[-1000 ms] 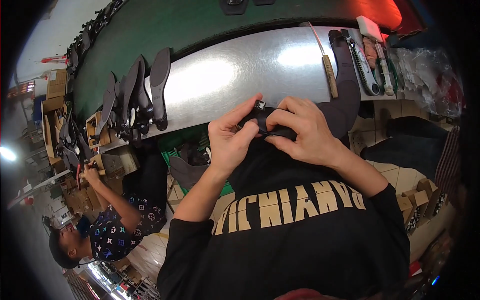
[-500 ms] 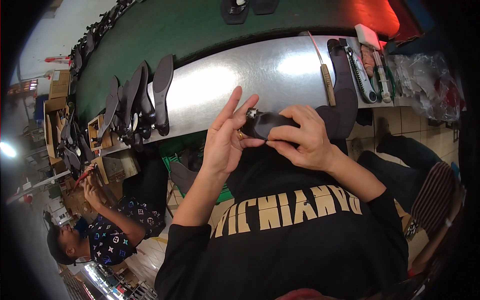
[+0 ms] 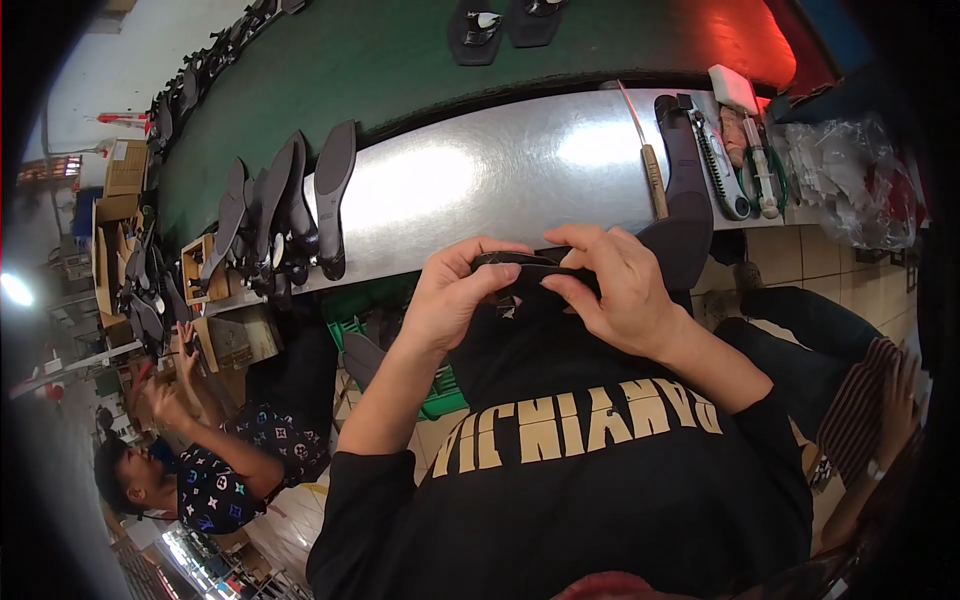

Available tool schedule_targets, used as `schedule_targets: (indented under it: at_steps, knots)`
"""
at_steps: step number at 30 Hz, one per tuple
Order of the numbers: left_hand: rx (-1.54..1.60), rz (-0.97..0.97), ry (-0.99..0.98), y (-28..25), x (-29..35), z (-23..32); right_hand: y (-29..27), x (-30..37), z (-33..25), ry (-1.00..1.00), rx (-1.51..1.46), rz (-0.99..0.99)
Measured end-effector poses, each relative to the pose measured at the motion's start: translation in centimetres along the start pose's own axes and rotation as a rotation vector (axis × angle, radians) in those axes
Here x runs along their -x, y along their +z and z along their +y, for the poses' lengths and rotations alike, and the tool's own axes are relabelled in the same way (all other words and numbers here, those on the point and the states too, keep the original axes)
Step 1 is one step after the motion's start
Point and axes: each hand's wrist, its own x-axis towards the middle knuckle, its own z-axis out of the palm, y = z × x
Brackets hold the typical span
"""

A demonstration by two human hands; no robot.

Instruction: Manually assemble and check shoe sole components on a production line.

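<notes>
Just off the bench's near edge, a black sandal part (image 3: 530, 267) is held nearly edge-on between my hands. My left hand (image 3: 445, 300) pinches its left end, thumb along the near side and fingers behind. The right end is gripped by my right hand (image 3: 628, 295) between bent fingers and thumb. Something small and shiny shows below the part, too dim to make out. To the right of my right hand, dark shoe soles (image 3: 685, 240) overhang the bench edge. A thin pointed tool with a wooden handle (image 3: 654, 180) lies beside them.
More dark soles (image 3: 335, 185) line the left of the metal bench (image 3: 450, 185). A utility knife (image 3: 720, 170) and a syringe (image 3: 766, 175) lie right, near a clear plastic bag (image 3: 850, 180). Sandals (image 3: 475, 35) rest on the green belt (image 3: 400, 50). A co-worker (image 3: 215, 475) is at left.
My left hand has gone from spread fingers to a pinch on the sandal part. The part has turned from its broad shiny face to nearly edge-on. The view has shifted slightly.
</notes>
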Motion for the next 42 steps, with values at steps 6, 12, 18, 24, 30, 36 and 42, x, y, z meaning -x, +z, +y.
schedule_targets:
  at_steps: [6, 12, 18, 24, 30, 36, 42]
  knots:
    - [-0.031, 0.096, 0.122, 0.6, -0.6, -1.3, 0.3, -0.5, 0.4, 0.071, -0.020, 0.001]
    - [-0.087, 0.144, 0.161, 0.8, -0.8, -0.9, -0.9, -2.5, 0.0, 0.397, -0.356, -0.206]
    - [0.157, 0.508, 0.348, -3.5, -1.4, -1.1, -3.1, -6.5, 1.4, -0.185, 0.055, 0.437]
    - [0.326, 0.326, 0.172, -6.9, -0.9, -3.7, -2.1, -2.1, 11.8, 0.370, 0.587, 0.102]
    - [0.525, 0.272, 0.182, -4.4, -2.4, -3.9, -1.2, -2.1, 11.0, 0.307, 0.250, 0.216]
    - [1.043, 0.276, -0.077, -2.1, -3.6, -3.1, 0.9, 0.6, 3.0, 0.512, -0.658, -0.127]
    - [1.048, 0.172, -0.124, -0.5, -4.4, -4.2, 4.4, 1.9, 2.5, 0.533, -0.737, -0.185]
